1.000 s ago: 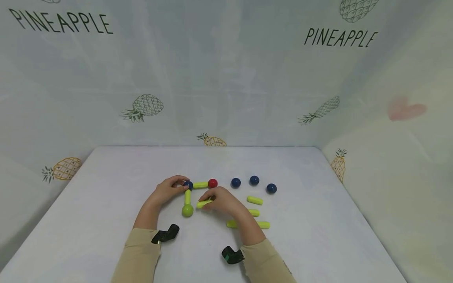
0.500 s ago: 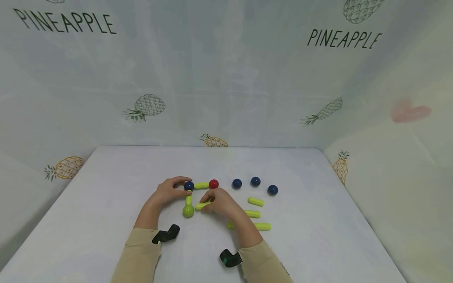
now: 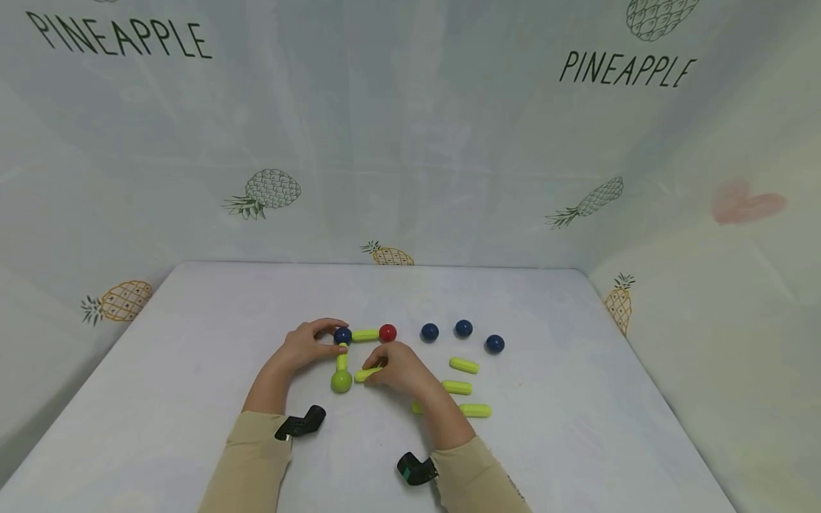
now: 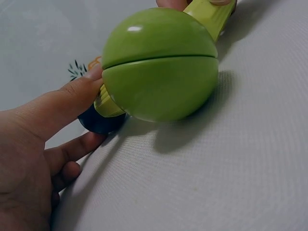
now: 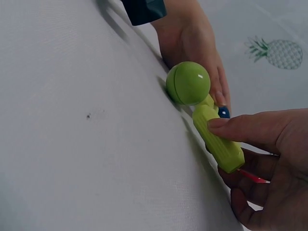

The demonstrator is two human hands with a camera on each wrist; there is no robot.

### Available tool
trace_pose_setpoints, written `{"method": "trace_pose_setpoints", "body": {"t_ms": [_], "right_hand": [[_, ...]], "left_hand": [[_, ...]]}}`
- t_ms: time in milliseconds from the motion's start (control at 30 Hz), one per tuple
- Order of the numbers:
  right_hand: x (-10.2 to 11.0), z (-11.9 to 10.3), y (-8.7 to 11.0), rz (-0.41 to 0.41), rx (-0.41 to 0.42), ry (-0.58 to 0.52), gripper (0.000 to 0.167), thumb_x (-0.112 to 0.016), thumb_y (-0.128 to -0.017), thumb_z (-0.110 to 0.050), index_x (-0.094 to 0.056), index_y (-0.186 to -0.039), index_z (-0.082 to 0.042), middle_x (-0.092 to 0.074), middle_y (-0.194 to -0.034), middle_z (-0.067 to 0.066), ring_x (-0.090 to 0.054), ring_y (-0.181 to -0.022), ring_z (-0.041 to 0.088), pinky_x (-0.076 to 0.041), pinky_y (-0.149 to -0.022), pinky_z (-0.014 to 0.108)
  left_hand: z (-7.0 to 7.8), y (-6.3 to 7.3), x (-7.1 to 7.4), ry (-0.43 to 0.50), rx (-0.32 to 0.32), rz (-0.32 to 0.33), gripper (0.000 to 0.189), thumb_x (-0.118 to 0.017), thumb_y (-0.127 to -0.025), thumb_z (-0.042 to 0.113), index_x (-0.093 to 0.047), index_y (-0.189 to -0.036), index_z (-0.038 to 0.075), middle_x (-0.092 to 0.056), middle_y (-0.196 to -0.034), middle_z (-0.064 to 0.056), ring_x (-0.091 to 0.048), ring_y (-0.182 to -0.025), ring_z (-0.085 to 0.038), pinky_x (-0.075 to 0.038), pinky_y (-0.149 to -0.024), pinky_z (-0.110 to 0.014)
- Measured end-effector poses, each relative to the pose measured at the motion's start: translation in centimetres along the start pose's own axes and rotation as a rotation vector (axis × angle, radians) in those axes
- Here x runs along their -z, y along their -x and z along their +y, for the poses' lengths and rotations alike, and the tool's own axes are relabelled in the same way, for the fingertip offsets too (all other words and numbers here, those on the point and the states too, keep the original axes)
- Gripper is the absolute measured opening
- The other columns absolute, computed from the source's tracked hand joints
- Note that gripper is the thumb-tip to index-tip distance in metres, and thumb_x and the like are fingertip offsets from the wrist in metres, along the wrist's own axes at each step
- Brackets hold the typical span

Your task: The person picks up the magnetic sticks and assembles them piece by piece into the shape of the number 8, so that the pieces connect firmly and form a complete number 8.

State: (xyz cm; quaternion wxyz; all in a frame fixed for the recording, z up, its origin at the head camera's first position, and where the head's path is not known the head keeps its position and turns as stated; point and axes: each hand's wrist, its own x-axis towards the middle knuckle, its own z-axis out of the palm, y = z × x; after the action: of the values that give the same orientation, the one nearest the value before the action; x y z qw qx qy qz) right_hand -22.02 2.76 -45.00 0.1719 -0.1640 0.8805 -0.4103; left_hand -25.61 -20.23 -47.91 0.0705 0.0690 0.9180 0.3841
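Note:
My left hand grips a corner of joined toy pieces, its fingers behind a dark blue ball and its thumb on a yellow-green rod. That rod runs from the blue ball to a green ball, which has a groove around it in the left wrist view. A second rod links the blue ball to a red ball. My right hand pinches a loose yellow-green rod between thumb and fingers. One end of this rod points at the green ball, close beside it.
Right of my hands lie several dark blue balls. Nearer, a short rod, another rod and a longer piece lie on the white table. My right forearm partly covers the longer piece. A pineapple-print cloth hangs behind.
My left thumb has slid from the blue ball down onto the rod below it. The rod in my right hand has shifted slightly nearer to me, more level with the green ball.

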Motion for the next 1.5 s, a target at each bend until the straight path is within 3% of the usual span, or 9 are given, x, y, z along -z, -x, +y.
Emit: {"method": "trace_pose_setpoints", "body": {"t_ms": [833,1500], "right_hand": [[-0.25,-0.43,0.02,-0.038,-0.040,-0.044,0.013,-0.083,-0.077,-0.009,-0.073,-0.084,-0.015,-0.063,-0.079,-0.006,-0.056,-0.076,0.014,-0.048,-0.073,0.030],[0.37,-0.30,0.30,-0.037,-0.018,-0.063,0.012,-0.082,-0.079,-0.012,-0.072,-0.086,-0.015,-0.063,-0.081,-0.004,-0.056,-0.076,0.014,-0.047,-0.072,0.030]], "left_hand": [[-0.11,-0.11,0.10,0.000,-0.004,-0.007,0.050,-0.081,-0.079,0.039,-0.065,-0.123,0.023,-0.064,-0.115,-0.003,-0.050,-0.117,-0.033,-0.032,-0.097,-0.063],[0.13,0.11,0.18,-0.023,0.002,-0.024,0.055,-0.082,-0.076,0.040,-0.063,-0.126,0.024,-0.062,-0.121,-0.006,-0.047,-0.124,-0.036,-0.027,-0.099,-0.067]]}}
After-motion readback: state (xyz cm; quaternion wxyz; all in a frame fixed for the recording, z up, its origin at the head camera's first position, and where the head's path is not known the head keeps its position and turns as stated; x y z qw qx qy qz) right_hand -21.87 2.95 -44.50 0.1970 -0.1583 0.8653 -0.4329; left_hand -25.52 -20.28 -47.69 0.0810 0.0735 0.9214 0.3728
